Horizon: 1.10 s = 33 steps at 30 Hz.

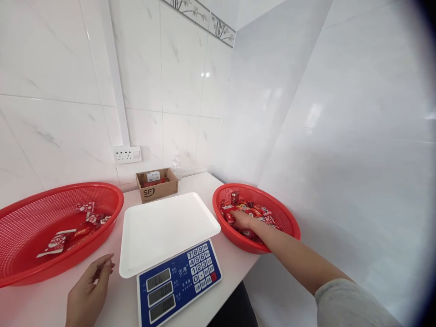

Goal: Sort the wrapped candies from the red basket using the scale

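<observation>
My right hand (242, 220) reaches into the right red basket (286, 218), among red-wrapped snack packets (254, 211). A small red packet (230, 219) lies at its fingertips. The fingers are partly hidden, so whether they grip it does not show. My left hand (91, 286) hovers near the table's front, between the left basket and the scale. Its fingers are curled towards the thumb with nothing visible in them. The digital scale (180, 279) has a bare white pan (166, 231) and a blue keypad panel with lit displays.
At left stands another red basket (61, 193) with several red and white packets (56, 242). Behind the scale are an open cardboard box (160, 190) with red items and a clear plastic bottle (176, 167). A tiled wall with a socket (127, 154) backs the white table (231, 268).
</observation>
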Motion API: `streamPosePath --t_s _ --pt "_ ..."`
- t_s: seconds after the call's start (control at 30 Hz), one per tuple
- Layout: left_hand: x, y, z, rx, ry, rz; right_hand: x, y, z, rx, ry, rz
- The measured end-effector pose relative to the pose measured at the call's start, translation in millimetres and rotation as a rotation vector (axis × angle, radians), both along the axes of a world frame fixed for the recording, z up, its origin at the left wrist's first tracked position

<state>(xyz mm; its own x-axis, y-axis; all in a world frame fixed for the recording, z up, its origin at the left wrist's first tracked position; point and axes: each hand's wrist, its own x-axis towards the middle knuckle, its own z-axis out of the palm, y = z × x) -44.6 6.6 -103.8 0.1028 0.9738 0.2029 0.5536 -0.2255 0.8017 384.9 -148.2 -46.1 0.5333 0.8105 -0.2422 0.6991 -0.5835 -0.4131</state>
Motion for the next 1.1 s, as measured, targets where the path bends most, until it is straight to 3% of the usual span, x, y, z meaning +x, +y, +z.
streamPosePath --t_s 0.17,0.57,0.73,0.87,1.1 --pt "1 -2 5.3 -0.053 -0.042 0.014 8 -1 13.9 0.029 0.118 -0.001" --pt "0 5 -7.7 -0.116 -0.135 0.019 8 4 42.6 0.537 0.362 -0.19" --pt "1 1 -3.5 -0.085 -0.165 0.017 -22 29 57.1 0.66 0.557 -0.083" --pt "3 -3 1.5 -0.075 -0.202 0.004 -65 55 62.0 0.598 0.659 0.093" --pt "3 -6 9.1 -0.089 -0.234 0.029 -113 83 49.0 0.461 0.446 0.248"
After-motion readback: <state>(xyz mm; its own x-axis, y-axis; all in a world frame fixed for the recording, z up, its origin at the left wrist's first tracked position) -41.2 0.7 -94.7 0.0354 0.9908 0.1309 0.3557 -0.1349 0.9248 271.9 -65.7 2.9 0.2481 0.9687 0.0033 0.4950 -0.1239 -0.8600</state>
